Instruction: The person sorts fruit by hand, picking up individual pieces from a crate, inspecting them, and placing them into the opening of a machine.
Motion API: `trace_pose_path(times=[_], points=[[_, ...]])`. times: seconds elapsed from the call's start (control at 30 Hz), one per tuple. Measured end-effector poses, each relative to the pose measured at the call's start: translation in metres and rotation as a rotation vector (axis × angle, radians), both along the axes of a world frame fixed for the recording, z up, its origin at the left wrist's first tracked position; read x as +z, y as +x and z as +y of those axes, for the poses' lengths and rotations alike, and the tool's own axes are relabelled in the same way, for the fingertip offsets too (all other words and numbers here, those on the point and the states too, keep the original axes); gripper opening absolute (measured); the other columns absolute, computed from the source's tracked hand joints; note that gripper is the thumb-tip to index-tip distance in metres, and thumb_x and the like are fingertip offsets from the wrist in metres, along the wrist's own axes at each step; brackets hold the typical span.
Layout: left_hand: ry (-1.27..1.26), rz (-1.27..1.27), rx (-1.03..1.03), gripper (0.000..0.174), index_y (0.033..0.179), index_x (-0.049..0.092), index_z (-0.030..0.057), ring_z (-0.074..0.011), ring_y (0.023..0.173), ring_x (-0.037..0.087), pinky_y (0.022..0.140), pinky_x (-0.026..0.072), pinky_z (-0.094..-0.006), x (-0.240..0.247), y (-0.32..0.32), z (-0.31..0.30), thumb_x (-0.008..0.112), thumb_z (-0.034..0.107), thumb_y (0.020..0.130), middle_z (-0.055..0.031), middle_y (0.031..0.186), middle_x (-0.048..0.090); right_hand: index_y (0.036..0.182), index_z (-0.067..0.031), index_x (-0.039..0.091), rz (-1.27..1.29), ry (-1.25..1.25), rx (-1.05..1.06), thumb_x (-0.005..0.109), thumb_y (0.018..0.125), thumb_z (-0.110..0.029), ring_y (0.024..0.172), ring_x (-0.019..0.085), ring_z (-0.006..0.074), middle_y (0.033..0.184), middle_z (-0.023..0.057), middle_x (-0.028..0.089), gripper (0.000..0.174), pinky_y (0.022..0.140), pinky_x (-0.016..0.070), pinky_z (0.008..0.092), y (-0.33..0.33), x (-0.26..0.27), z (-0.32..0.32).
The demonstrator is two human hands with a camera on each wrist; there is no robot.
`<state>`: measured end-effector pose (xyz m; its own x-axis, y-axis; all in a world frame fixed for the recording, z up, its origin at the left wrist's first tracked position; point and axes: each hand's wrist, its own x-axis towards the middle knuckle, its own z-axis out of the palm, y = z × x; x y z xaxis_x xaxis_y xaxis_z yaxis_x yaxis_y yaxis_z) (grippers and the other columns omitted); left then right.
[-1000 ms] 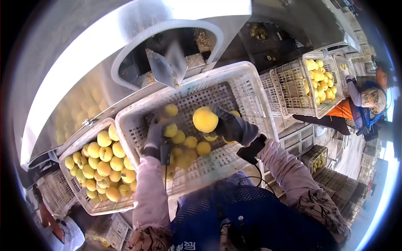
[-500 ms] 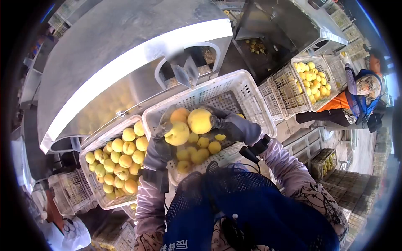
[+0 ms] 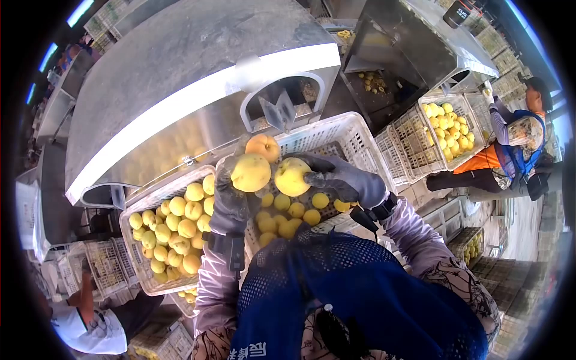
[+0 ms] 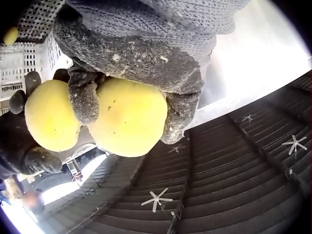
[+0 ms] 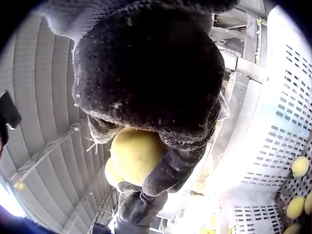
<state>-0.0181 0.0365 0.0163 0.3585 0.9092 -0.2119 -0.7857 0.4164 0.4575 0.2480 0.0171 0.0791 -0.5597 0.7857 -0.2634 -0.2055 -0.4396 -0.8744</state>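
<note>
Head, centre: our left hand [image 3: 231, 205] curls round a yellow fruit [image 3: 251, 173], an orange fruit [image 3: 263, 147] beside; our right hand [image 3: 348, 180] pinches a paler fruit [image 3: 293, 177].
Change: left hand raised from crate [image 3: 367, 141]; both seem occupied.
Left wrist, centre: bent fingers [image 4: 83, 97].
Right wrist, lower centre: curled fingers [image 5: 168, 170], paler fruit.

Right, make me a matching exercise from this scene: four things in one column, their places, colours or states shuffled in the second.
Things
1. Right hand
2. Camera wearer's vest
3. Dark canister
4. Orange-tinted fruit

Places, colours, states
A. On top of a metal housing
B. Beside the large fruit in the left hand
C. Gripping a yellow fruit
D. Blue

Pairs: 1-C, 2-D, 3-A, 4-B
</note>
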Motion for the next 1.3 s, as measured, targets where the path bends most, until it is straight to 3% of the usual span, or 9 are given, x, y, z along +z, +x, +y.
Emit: trace_pose_path(times=[0.17,0.23,0.43,0.7,0.87,1.03,1.07,1.2,1.3], points=[[0.213,0.003,-0.083,0.054,0.136,0.055,0.0062,-0.0269,0.107,0.067,0.083,0.0596,-0.0366,-0.003,0.005,0.005,0.060,0.046,0.100,-0.0135,0.125,0.064,0.138,-0.0014,0.058,-0.494,0.480,0.020,0.085,0.078,-0.015,0.129,0.058,0.0282,0.136,0.0156,0.062,0.067,0.114,0.0428,0.0400,-0.012,-0.005,0.007],[0.106,-0.046,-0.054,0.062,0.145,0.048,0.0071,-0.0276,0.104,0.068,0.076,0.0599,-0.0363,0.006,0.008,-0.003,0.060,0.047,0.099,-0.0147,0.126,0.063,0.147,-0.0021,0.051,-0.599,0.418,0.158,0.095,0.065,-0.018,0.132,0.056,0.0270,0.144,0.0153,0.058,0.095,0.114,0.0416,0.0392,-0.009,-0.014,0.013],[0.073,-0.133,-0.019,0.079,0.163,0.031,0.0117,-0.0271,0.097,0.068,0.062,0.0578,-0.0339,0.001,-0.001,-0.010,0.059,0.047,0.099,-0.0151,0.129,0.062,0.144,-0.0047,0.054,-0.176,0.221,-0.095,0.092,0.073,-0.015,0.128,0.056,0.0192,0.134,0.0105,0.060,0.081,0.110,0.0443,0.0343,-0.015,-0.019,0.015],[0.003,-0.018,0.093,0.074,0.160,0.036,0.0087,-0.0278,0.099,0.069,0.068,0.0624,-0.0364,-0.034,-0.013,0.000,0.061,0.042,0.099,-0.0167,0.135,0.060,0.146,-0.0013,0.050,-0.626,0.603,-0.022,0.093,0.072,-0.021,0.129,0.058,0.0320,0.141,0.0190,0.057,0.088,0.111,0.0453,0.0389,-0.022,-0.023,0.033],[-0.053,0.027,0.029,0.072,0.156,0.040,0.0179,-0.0268,0.092,0.068,0.057,0.0558,-0.0286,-0.019,-0.005,-0.009,0.061,0.055,0.097,-0.0185,0.123,0.064,0.143,-0.0050,0.049,-0.908,0.749,-0.482,0.088,0.080,-0.030,0.118,0.059,0.0457,0.128,0.0262,0.055,0.078,0.098,0.0514,0.0498,-0.037,-0.044,0.080],[-0.199,0.043,0.037,0.070,0.146,0.050,0.0088,-0.0291,0.092,0.068,0.062,0.0545,-0.0322,-0.031,-0.012,-0.027,0.063,0.057,0.096,-0.0211,0.124,0.065,0.139,0.0026,0.050,-1.073,0.757,-0.520,0.089,0.077,-0.036,0.118,0.060,0.0470,0.133,0.0286,0.055,0.083,0.100,0.0518,0.0502,-0.050,-0.073,0.120],[-0.165,-0.023,-0.022,0.071,0.145,0.048,0.0033,-0.0304,0.102,0.070,0.081,0.0594,-0.0370,-0.056,-0.026,-0.032,0.062,0.054,0.097,-0.0214,0.118,0.069,0.136,0.0019,0.051,-1.111,0.730,-0.558,0.089,0.076,-0.038,0.117,0.060,0.0469,0.131,0.0287,0.056,0.082,0.099,0.0523,0.0504,-0.054,-0.075,0.126],[-0.204,-0.071,-0.022,0.069,0.138,0.052,-0.0003,-0.0306,0.100,0.070,0.081,0.0597,-0.0379,-0.069,-0.032,-0.041,0.062,0.054,0.096,-0.0202,0.117,0.069,0.132,0.0003,0.056,-1.241,0.716,-0.586,0.084,0.078,-0.049,0.113,0.061,0.0453,0.130,0.0277,0.055,0.078,0.094,0.0517,0.0529,-0.067,-0.083,0.155],[-0.195,0.253,0.032,0.062,0.134,0.054,-0.0002,-0.0264,0.101,0.071,0.085,0.0601,-0.0369,-0.060,-0.031,-0.050,0.061,0.048,0.096,-0.0145,0.114,0.070,0.122,0.0018,0.063,-1.177,0.607,-0.689,0.083,0.078,-0.051,0.102,0.066,0.0423,0.118,0.0250,0.062,0.072,0.089,0.0542,0.0498,-0.079,-0.065,0.170]])
